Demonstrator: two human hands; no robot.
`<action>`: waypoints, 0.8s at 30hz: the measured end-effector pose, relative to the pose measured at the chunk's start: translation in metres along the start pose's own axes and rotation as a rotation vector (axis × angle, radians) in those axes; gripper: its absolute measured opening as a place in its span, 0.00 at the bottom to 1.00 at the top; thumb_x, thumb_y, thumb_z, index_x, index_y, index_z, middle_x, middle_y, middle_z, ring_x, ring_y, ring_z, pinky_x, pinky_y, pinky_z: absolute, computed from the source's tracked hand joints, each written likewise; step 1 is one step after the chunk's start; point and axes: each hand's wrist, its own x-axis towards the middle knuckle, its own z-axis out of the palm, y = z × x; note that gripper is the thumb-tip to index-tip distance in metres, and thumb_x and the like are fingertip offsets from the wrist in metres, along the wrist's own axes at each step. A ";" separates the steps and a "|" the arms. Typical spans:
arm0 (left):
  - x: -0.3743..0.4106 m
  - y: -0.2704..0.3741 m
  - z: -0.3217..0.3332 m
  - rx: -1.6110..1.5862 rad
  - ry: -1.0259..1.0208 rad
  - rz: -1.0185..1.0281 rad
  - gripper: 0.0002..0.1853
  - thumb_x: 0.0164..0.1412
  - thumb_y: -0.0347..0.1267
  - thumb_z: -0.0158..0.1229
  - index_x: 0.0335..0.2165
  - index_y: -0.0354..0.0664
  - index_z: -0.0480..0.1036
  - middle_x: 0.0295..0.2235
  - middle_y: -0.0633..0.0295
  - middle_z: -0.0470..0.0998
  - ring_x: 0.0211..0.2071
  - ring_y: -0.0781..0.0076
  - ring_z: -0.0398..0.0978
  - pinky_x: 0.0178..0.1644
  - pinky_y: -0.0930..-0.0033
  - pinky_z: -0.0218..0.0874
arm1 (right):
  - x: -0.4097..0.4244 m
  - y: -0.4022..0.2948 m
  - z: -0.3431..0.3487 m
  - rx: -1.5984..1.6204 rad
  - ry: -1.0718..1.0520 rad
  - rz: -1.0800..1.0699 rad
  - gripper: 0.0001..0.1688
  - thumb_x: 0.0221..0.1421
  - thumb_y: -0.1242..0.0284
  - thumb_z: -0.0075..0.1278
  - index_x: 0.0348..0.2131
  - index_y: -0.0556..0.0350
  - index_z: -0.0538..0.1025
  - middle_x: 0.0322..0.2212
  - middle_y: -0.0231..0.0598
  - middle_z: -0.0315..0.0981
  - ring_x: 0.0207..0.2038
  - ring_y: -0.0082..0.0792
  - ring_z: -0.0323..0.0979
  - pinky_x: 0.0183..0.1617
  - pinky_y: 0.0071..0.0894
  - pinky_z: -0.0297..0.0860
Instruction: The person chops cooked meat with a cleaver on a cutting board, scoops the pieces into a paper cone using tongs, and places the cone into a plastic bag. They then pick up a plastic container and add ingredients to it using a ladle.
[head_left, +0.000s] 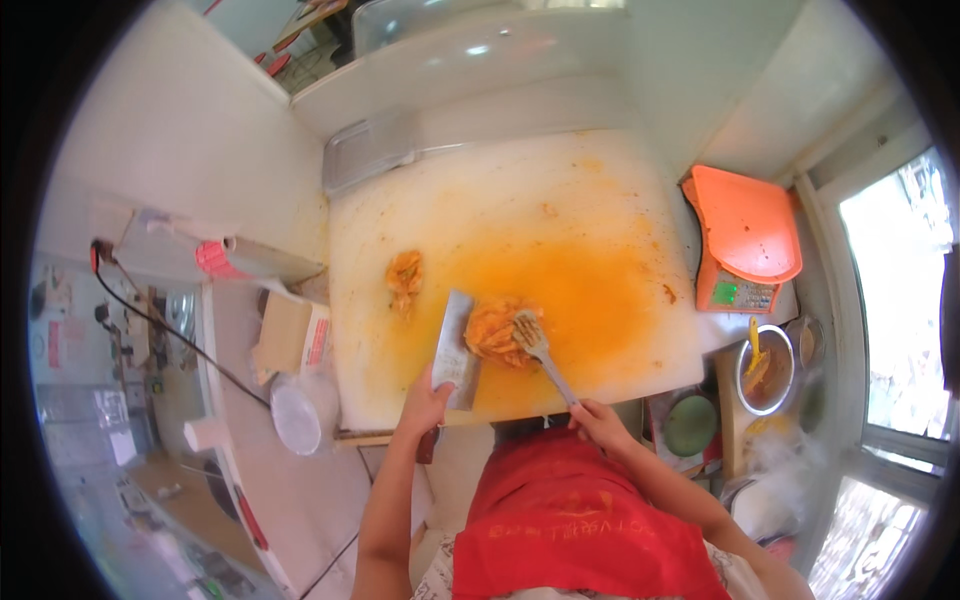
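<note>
My left hand (426, 409) grips a cleaver (455, 352) with a wide metal blade and a dark brown handle. The blade stands against the left side of a heap of shredded orange-stained food (496, 331), perhaps meat. In my right hand (600, 426) is the handle of a large fork-like serving tool (534, 339), its slotted head resting on the right side of the heap. Beneath both lies a big white cutting board (495, 195), stained orange around the middle. A smaller orange piece (405, 277) lies apart, left of the cleaver.
An orange weighing scale (746, 225) stands at the right. Below it, a metal pot (765, 401) holds sauce and a yellow-handled utensil (754, 345). A clear plastic tray (367, 154) sits at the back left. Left of the board are a cardboard box (289, 337) and white bowls (296, 420).
</note>
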 end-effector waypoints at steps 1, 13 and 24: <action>-0.004 -0.012 -0.005 0.082 0.061 0.067 0.24 0.59 0.30 0.51 0.53 0.40 0.60 0.25 0.46 0.75 0.17 0.53 0.71 0.23 0.57 0.64 | -0.007 -0.001 -0.002 -0.219 0.112 -0.168 0.17 0.61 0.63 0.47 0.41 0.60 0.72 0.26 0.38 0.73 0.23 0.29 0.68 0.27 0.28 0.66; -0.015 0.037 0.059 0.553 0.304 0.327 0.16 0.56 0.30 0.49 0.43 0.38 0.61 0.27 0.49 0.76 0.23 0.46 0.75 0.26 0.50 0.66 | 0.111 -0.145 -0.080 -1.192 0.765 -0.956 0.39 0.52 0.75 0.52 0.61 0.57 0.56 0.62 0.54 0.45 0.65 0.55 0.43 0.66 0.47 0.47; 0.010 0.045 0.055 0.722 0.158 0.268 0.10 0.55 0.28 0.48 0.38 0.39 0.62 0.23 0.55 0.73 0.19 0.57 0.75 0.19 0.61 0.66 | 0.208 -0.230 0.098 -2.008 -0.936 -1.182 0.10 0.46 0.67 0.49 0.17 0.47 0.76 0.19 0.31 0.72 0.28 0.37 0.72 0.34 0.35 0.69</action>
